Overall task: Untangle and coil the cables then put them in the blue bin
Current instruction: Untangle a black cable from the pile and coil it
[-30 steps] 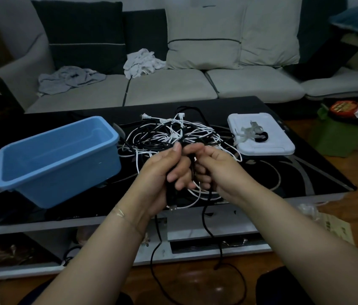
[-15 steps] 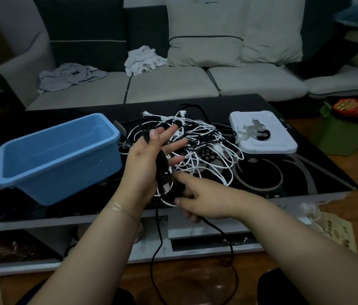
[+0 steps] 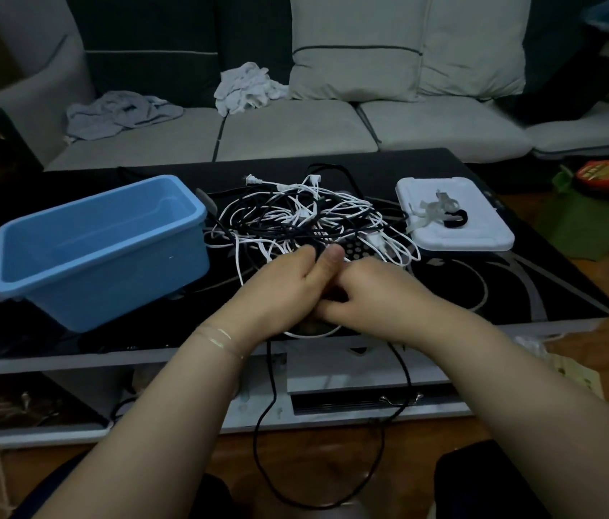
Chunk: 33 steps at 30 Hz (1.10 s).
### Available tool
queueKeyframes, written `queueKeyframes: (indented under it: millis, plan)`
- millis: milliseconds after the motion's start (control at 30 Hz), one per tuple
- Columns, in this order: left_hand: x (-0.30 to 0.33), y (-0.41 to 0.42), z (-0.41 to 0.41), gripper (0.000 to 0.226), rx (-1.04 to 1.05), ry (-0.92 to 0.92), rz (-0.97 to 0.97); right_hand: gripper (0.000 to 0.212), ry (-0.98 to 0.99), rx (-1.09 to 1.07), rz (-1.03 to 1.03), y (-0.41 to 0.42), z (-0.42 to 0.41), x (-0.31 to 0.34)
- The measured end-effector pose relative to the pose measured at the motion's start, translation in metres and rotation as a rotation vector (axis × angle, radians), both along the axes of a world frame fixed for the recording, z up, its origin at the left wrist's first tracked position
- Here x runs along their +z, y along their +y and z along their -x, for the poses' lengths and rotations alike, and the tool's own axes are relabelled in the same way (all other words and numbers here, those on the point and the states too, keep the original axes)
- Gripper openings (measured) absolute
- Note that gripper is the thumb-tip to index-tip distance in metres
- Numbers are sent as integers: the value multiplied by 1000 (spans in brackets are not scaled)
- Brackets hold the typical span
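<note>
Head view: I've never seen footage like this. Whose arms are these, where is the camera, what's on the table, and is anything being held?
No machine here: a person wears a camera on the head, looking down at their own bare arms. The left hand and right hand meet over the table's near edge, both curled around a black cable whose loose length hangs in a loop toward the floor. Behind the hands lies a tangle of white and black cables. To its left stands the blue bin, nothing visible inside; to its right a white lid with some ties on it. A sofa sits behind.
</note>
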State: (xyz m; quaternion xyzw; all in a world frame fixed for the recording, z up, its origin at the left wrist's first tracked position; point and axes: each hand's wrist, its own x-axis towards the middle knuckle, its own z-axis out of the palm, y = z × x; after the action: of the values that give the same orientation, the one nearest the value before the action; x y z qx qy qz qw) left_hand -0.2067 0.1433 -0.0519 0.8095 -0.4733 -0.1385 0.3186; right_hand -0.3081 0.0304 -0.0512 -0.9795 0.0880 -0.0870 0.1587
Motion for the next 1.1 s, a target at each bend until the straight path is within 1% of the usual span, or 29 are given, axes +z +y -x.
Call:
queueKeyframes:
  millis: [67,133,233,267,333,433,533,600,700,767,867,933,1000,1067,1100]
  plan:
    - [0,0,1,99,-66,135,-15,18,-8,-21,5,-3,0,1]
    - [2,1,0,84,-92,236,-26,9,5,-4,-122,-8,1,4]
    - [7,5,-5,47,-140,270,-66,20,-41,78,-349,-18,1,4]
    - [9,6,-7,37,-167,283,-90,23,-60,91,-437,-20,2,5]
    - [10,8,-6,29,-222,295,-125,25,-102,90,-565,-26,5,7]
    - [9,8,-3,27,-265,311,-75,24,-164,55,-588,-33,5,7]
    - [14,10,-2,23,-312,421,24,21,-236,20,-614,-37,2,6]
    - [14,13,-3,21,-336,517,63,18,-246,26,-714,-37,0,3]
    - [10,12,-5,36,-332,668,136,11,-265,26,-855,-37,-2,1]
    - [8,11,-5,38,-330,807,231,12,-309,8,-933,-33,-5,-2]
    - [5,9,-3,40,-309,1047,430,16,-383,-47,-1024,-26,-10,-7]
    - [4,7,-3,45,-272,1179,570,21,-388,-88,-1022,-20,-15,-12]
    - [6,5,-4,49,-219,1262,676,26,-377,-121,-951,-13,-18,-18]
    - [10,5,-8,51,-157,1317,759,26,-391,-121,-850,-4,-19,-24]
    - [11,6,-9,51,-125,1338,797,22,-391,-98,-807,0,-20,-27]
